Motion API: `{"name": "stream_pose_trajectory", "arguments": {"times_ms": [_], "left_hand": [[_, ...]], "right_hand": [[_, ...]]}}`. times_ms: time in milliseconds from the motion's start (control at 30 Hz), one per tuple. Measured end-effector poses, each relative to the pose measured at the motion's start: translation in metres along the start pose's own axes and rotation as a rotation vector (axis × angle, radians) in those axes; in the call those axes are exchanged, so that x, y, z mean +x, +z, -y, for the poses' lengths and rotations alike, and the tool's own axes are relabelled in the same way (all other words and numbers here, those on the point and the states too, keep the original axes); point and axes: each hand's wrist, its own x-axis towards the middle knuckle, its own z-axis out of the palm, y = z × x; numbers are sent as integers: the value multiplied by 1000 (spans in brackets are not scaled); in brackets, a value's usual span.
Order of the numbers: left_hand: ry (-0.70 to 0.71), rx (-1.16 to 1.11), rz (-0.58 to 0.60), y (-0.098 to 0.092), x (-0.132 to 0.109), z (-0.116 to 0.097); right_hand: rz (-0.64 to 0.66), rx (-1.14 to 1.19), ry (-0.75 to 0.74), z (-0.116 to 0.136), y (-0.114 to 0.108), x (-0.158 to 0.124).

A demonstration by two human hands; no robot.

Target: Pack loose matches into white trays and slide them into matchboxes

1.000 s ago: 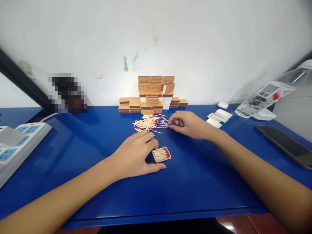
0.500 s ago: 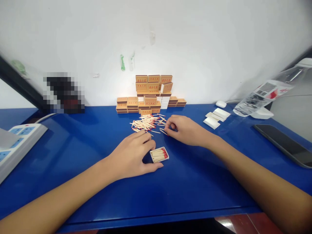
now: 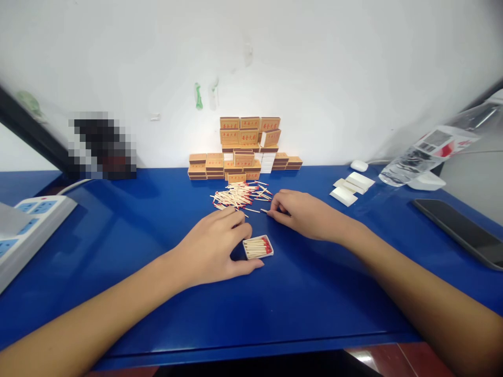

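- The right hand [image 3: 296, 213] pinches a thin match [image 3: 264, 211] between thumb and fingertip; the match's other end is hidden by the fingers.
- The left hand [image 3: 214, 246] curves around the tray [image 3: 271, 254], thumb and fingers apart; whether they touch it is hard to tell.
- The power strip [image 3: 47, 217] and phone [image 3: 459, 228] are cut off at the frame edges; a dark object [image 3: 100, 146] is pixelated.
- The white tray lies on the tabletop [image 3: 314, 293], holding pale, red-headed matches side by side, heads rightward.
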Motion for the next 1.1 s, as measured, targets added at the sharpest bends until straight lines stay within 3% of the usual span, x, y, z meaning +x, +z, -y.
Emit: {"name": "stream_pose_trajectory", "arguments": {"times_ms": [167,300,567,1100], "left_hand": [[-6,4,9,-2,-1,2],[11,18,16,-5,0,2],[11,12,23,-3,0,3],[19,11,23,-2,1,4]], "right_hand": [[2,154,-128,8,-10,-11],[120,270,-242,29,-12,-24],[203,225,-284,45,-11,-35],[52,253,-293,43,-7,-32]]}}
